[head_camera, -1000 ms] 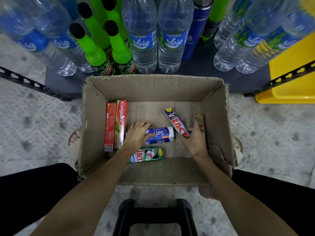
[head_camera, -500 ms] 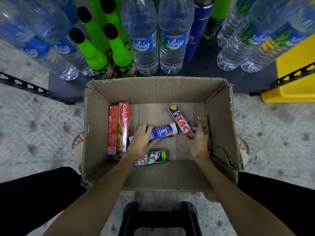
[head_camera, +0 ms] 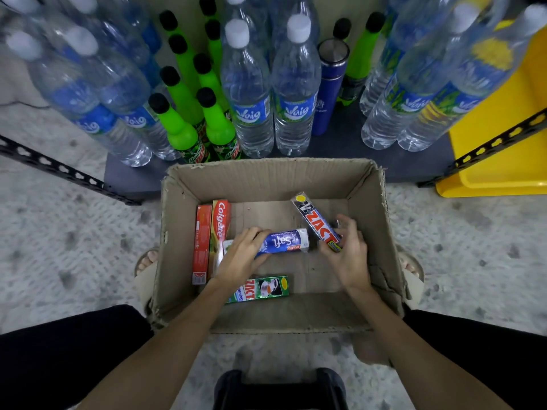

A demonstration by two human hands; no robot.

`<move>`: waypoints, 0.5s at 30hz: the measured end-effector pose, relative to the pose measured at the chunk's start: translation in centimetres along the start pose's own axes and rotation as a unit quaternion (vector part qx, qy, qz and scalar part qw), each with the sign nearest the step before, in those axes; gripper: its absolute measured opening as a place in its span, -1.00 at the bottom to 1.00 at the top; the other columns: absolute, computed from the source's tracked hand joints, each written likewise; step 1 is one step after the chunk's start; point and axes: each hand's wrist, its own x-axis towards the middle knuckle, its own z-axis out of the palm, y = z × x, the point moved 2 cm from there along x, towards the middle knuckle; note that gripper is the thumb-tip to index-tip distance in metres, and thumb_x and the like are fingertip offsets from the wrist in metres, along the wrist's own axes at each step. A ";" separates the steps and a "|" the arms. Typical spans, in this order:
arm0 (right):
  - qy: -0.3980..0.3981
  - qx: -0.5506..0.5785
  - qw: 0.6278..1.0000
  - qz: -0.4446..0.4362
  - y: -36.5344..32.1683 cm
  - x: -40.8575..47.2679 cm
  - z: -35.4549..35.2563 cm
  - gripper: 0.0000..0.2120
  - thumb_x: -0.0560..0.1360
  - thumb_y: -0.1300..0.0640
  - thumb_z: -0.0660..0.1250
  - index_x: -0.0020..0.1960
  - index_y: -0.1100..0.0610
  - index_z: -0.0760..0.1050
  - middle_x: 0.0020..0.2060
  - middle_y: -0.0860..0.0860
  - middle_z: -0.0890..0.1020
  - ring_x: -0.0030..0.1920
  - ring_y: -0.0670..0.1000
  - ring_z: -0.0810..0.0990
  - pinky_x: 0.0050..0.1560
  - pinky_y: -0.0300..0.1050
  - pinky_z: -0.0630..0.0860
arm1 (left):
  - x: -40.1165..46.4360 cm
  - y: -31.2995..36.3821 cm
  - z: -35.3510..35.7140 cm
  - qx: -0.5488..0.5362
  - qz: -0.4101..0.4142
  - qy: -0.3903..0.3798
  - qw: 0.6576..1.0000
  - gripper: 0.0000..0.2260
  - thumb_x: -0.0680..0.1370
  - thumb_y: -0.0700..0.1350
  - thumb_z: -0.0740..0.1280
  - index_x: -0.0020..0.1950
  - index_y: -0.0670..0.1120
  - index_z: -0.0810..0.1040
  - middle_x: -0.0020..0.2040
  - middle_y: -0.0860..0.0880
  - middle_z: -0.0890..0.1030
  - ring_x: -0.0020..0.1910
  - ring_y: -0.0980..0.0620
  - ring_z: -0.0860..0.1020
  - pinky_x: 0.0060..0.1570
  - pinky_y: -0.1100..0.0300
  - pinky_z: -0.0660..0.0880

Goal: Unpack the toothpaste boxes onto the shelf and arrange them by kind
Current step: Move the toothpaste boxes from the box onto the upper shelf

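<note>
An open cardboard box (head_camera: 266,176) sits on the floor in front of the shelf. Inside it my left hand (head_camera: 242,255) grips a blue Safi toothpaste box (head_camera: 285,241), lifted a little off the bottom. My right hand (head_camera: 347,250) holds the near end of a black and red Zact box (head_camera: 315,221), tilted up towards the far wall. Two red Colgate boxes (head_camera: 211,241) lie side by side along the left wall. A green Zact box (head_camera: 265,288) lies on the bottom near my left wrist.
The dark shelf board (head_camera: 340,146) behind the box carries several water bottles (head_camera: 247,93), green bottles (head_camera: 180,113) and a blue flask (head_camera: 330,87). A yellow bin (head_camera: 503,161) stands at the right. A black stool edge (head_camera: 281,389) is near me.
Both hands have closed on boxes and raised them: the left lifted the Safi box, the right took hold of the black Zact box. The view has tilted up towards the shelf.
</note>
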 end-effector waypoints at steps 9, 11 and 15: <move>0.000 -0.036 0.987 -0.158 -7.4 -1.0 -7.7 -0.27 0.32 0.19 0.58 0.42 -0.06 0.39 -0.14 -0.25 0.62 -0.08 -0.16 0.53 0.12 -0.06 0.46 | -1.4 2.9 -10.6 0.036 0.071 0.111 0.991 -0.53 0.59 0.10 0.37 0.45 -0.05 0.45 0.29 0.02 0.53 0.24 0.05 0.44 0.25 0.13 0.32; 0.005 -0.023 0.983 -0.184 -9.8 -1.1 -9.6 -0.25 0.31 0.21 0.59 0.43 -0.01 0.40 -0.16 -0.21 0.64 -0.13 -0.21 0.53 0.02 -0.22 0.43 | -1.9 3.8 -14.0 0.045 0.084 0.144 0.985 -0.52 0.58 0.16 0.33 0.45 0.01 0.46 0.28 0.05 0.55 0.23 0.08 0.45 0.22 0.20 0.24; -0.001 -0.025 0.969 -0.247 -16.1 -1.4 -14.7 -0.26 0.32 0.18 0.58 0.43 -0.02 0.39 -0.12 -0.15 0.69 -0.16 -0.14 0.52 -0.05 -0.26 0.42 | -2.9 5.9 -21.2 0.071 0.110 0.207 0.969 -0.47 0.57 0.28 0.24 0.48 0.09 0.44 0.32 0.12 0.55 0.28 0.14 0.45 0.24 0.19 0.18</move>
